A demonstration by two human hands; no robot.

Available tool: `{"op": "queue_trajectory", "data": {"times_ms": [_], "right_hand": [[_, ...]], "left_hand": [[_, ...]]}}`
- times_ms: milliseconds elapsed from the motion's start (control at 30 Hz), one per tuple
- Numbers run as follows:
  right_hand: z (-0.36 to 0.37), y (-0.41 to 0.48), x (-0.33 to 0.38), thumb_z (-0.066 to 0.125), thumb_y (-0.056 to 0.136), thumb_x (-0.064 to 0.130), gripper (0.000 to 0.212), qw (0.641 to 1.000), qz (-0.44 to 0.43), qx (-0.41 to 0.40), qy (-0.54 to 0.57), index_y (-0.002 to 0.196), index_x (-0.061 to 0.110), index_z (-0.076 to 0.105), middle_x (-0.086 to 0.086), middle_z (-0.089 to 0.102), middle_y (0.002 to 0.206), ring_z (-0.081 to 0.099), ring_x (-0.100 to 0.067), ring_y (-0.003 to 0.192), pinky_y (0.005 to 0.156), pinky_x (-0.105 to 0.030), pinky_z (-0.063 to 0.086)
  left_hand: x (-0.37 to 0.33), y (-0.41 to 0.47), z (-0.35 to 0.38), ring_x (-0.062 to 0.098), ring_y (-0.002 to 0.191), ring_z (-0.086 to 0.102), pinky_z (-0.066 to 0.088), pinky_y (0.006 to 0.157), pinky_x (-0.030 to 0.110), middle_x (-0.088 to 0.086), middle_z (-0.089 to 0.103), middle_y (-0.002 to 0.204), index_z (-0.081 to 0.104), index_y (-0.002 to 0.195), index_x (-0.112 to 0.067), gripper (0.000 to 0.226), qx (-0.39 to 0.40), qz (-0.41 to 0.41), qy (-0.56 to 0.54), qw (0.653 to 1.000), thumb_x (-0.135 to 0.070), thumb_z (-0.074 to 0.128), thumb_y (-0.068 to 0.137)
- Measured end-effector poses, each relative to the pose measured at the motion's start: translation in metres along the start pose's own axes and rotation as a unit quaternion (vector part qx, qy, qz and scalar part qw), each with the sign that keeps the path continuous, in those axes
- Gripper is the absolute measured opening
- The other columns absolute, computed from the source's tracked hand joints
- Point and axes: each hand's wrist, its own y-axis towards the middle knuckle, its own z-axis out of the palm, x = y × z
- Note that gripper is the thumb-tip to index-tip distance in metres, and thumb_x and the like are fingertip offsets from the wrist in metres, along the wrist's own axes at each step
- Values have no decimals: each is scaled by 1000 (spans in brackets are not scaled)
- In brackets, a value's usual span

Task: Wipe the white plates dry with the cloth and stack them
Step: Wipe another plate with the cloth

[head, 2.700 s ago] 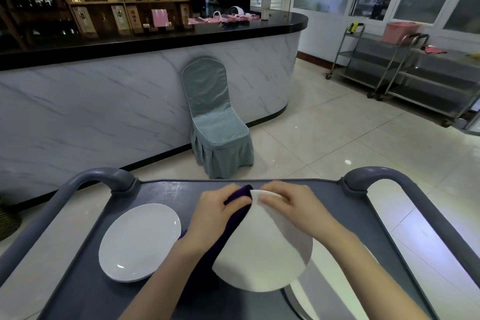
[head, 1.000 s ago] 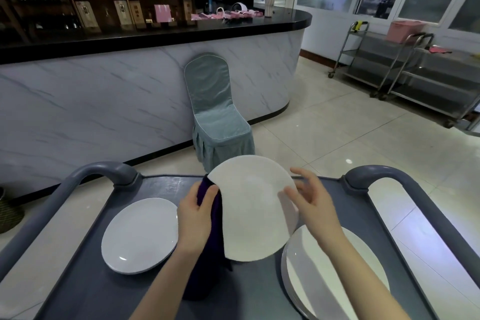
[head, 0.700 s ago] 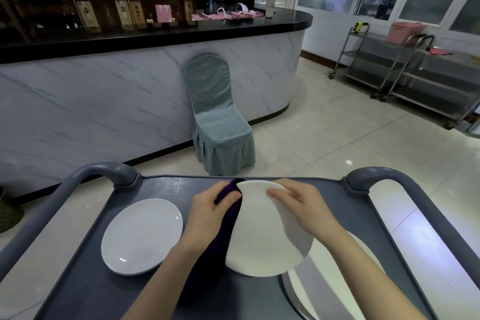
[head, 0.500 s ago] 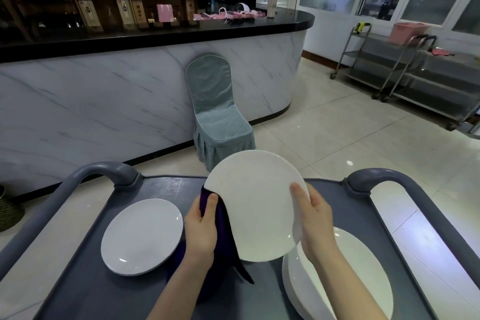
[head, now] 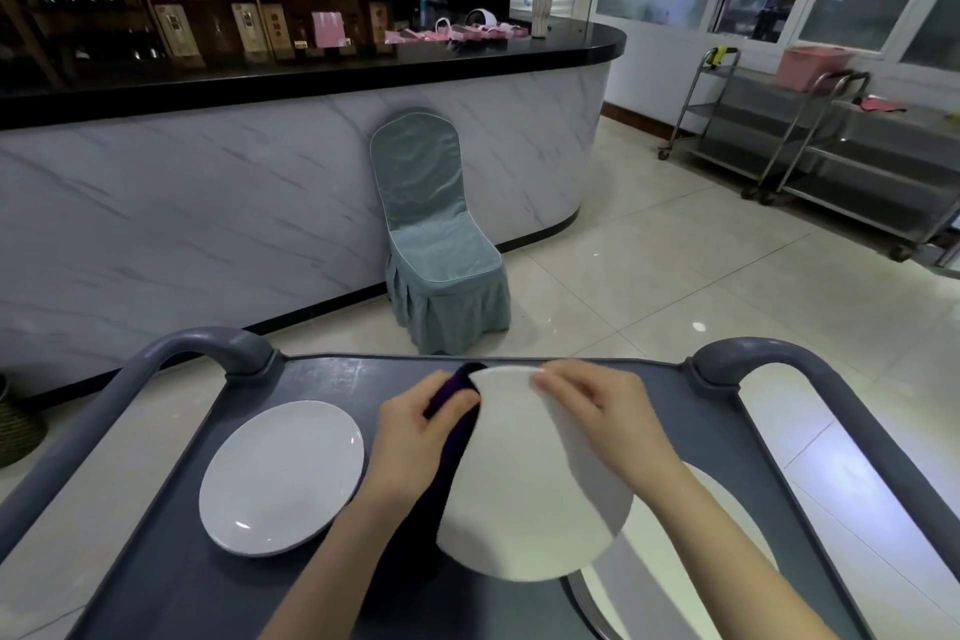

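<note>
I hold a white plate (head: 524, 494) tilted toward me over the middle of the grey cart top (head: 332, 379). My right hand (head: 597, 411) grips its far right rim. My left hand (head: 415, 431) presses a dark purple cloth (head: 454, 405) against the plate's left edge; most of the cloth hangs hidden behind my hand and the plate. A second white plate (head: 283, 476) lies flat on the cart to the left. Under my right forearm, a stack of white plates (head: 675, 582) sits at the cart's near right.
The cart has raised grey handles at the far left (head: 208, 343) and far right (head: 748, 353). Beyond it stand a covered grey-green chair (head: 436, 244), a marble-fronted bar counter (head: 208, 203) and steel trolleys (head: 810, 156) at the right.
The plate stood upright, face away from me, half a second ago; now it is tipped down toward me. My right hand shifted from its right edge to its top rim, my left hand and cloth went up.
</note>
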Motion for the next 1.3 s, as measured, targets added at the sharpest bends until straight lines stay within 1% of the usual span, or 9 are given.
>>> {"op": "queue_trajectory", "data": {"times_ms": [167, 233, 400, 533, 700, 800, 967, 1133, 1300], "right_hand": [[5, -7, -11, 61, 96, 24, 25, 956, 160, -188, 156, 74, 31, 72, 18, 69, 75, 57, 4, 69, 67, -16, 45], [4, -11, -16, 60, 98, 24, 23, 965, 163, -141, 150, 78, 30, 71, 15, 69, 78, 58, 1, 72, 67, -17, 46], [-13, 2, -8, 70, 91, 30, 10, 996, 63, 40, 41, 98, 37, 69, 24, 70, 97, 62, 4, 91, 76, -10, 45], [1, 10, 3, 65, 94, 39, 17, 984, -25, 145, -97, 78, 36, 64, 15, 64, 72, 54, -4, 68, 64, -18, 39], [0, -2, -7, 67, 94, 28, 19, 997, 42, -41, 55, 76, 25, 72, 13, 68, 72, 56, -1, 68, 64, -11, 41], [10, -9, -13, 65, 95, 28, 26, 961, 149, -164, 164, 75, 11, 66, 2, 56, 65, 48, -7, 62, 55, -13, 38], [-2, -6, -17, 66, 94, 27, 9, 982, 137, -43, 122, 87, 30, 72, 14, 72, 86, 63, -2, 78, 68, -13, 48], [2, 17, -1, 63, 96, 38, 20, 983, 4, 161, -90, 81, 25, 65, 11, 63, 72, 53, -2, 68, 64, -22, 40], [-2, 12, -3, 64, 96, 34, 26, 997, 15, 77, 7, 73, 22, 66, 7, 60, 67, 48, -2, 64, 60, -17, 37]], "left_hand": [[14, -16, 8, 15, 89, 70, 55, 79, 31, -9, 76, 91, 71, 88, -34, 20, -111, -126, -133, 977, -26, 56, 98], [16, -13, 5, 20, 89, 69, 56, 82, 38, -5, 75, 89, 70, 86, -34, 19, -125, -126, -115, 977, -27, 57, 98], [6, 1, -3, 7, 69, 61, 47, 62, 12, -6, 71, 79, 68, 83, -29, 12, -30, -22, -14, 999, -25, 61, 93], [-4, 9, 2, 7, 63, 50, 40, 60, 20, -2, 61, 69, 61, 79, -22, 26, 120, 34, 78, 989, -48, 61, 82], [4, 6, -3, 2, 70, 62, 46, 62, 10, -6, 72, 80, 68, 85, -28, 13, 10, -14, -31, 999, -27, 59, 95], [11, -3, 4, 4, 81, 69, 50, 65, 13, -12, 75, 90, 70, 88, -38, 24, -79, -112, -138, 981, -28, 53, 100], [18, -4, -3, 12, 84, 68, 54, 77, 28, -12, 74, 86, 68, 86, -36, 17, -105, -122, -74, 984, -32, 55, 98], [0, 8, 0, 7, 62, 51, 41, 59, 14, -1, 63, 69, 62, 75, -24, 17, 68, 25, 56, 996, -23, 67, 91], [-1, 9, -2, 1, 63, 55, 43, 60, 11, -8, 66, 69, 65, 76, -25, 17, 16, -1, 11, 1000, -22, 63, 92]]}}
